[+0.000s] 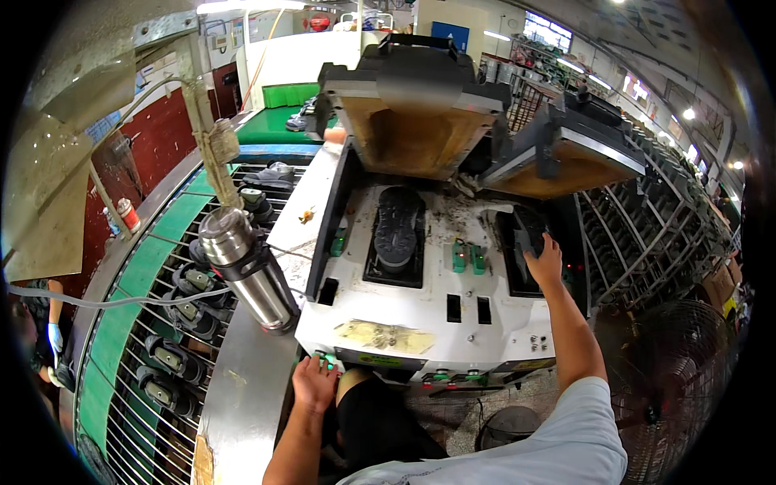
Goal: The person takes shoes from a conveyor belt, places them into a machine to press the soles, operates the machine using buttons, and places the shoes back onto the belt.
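My right hand (547, 263) reaches into the right bay of a white two-station press (380, 311), thumb and fingers on a dark shoe (529, 230). That shoe is partly covered by the hand. My left hand (315, 381) rests at the press's front left edge, fingers apart, beside a small green-lit button (330, 360); whether it touches the button I cannot tell. In the left bay a black shoe (397, 228) lies sole up on a dark pad. Both lids stand raised: the left lid (412, 133) and the right lid (566, 158), brown inside.
A steel thermos (250, 271) stands on the metal ledge to the left. Beyond it, several shoes (174, 360) lie on a roller conveyor (121, 404). A large caged fan (667, 388) stands at right, below a shoe rack (630, 234). Another person's gloved hand (55, 338) shows far left.
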Available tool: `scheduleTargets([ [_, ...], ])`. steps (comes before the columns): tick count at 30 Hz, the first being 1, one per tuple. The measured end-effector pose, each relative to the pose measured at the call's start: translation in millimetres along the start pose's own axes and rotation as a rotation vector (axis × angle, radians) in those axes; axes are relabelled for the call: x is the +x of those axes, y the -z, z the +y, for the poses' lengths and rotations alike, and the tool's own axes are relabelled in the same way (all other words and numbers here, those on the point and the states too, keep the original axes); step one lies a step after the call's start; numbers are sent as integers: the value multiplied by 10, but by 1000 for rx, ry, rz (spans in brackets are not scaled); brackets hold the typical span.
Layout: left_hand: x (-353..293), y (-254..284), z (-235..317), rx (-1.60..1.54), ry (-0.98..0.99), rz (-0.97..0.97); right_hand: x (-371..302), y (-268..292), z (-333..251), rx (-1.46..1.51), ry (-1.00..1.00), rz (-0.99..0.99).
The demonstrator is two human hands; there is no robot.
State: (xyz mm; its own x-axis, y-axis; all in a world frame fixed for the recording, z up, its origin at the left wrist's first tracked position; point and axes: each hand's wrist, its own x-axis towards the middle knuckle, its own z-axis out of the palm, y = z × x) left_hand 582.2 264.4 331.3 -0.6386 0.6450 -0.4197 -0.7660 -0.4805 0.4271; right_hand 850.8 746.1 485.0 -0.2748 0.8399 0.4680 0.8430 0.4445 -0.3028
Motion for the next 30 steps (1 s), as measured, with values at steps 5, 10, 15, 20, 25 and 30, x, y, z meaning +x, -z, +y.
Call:
scheduleTargets([
  [5,-561,707,215,211,84,99,536,192,-20,-81,-371,-431],
  [10,-1135,1317,285,227,-50,404,801,-95,374,-94,-289,-416],
  [15,-1667,1406,339,120,-171,497,616,-82,266,117,-409,-234],
  [20,-1585,1484,212,205,-126,446,33,290,-133,217,-419,149],
  [25,-1494,1171,85,314,-112,318,-651,59,355,445,-300,428],
  [30,-1531,860,5,422,22,119,-1132,13,1065,750,-230,559],
])
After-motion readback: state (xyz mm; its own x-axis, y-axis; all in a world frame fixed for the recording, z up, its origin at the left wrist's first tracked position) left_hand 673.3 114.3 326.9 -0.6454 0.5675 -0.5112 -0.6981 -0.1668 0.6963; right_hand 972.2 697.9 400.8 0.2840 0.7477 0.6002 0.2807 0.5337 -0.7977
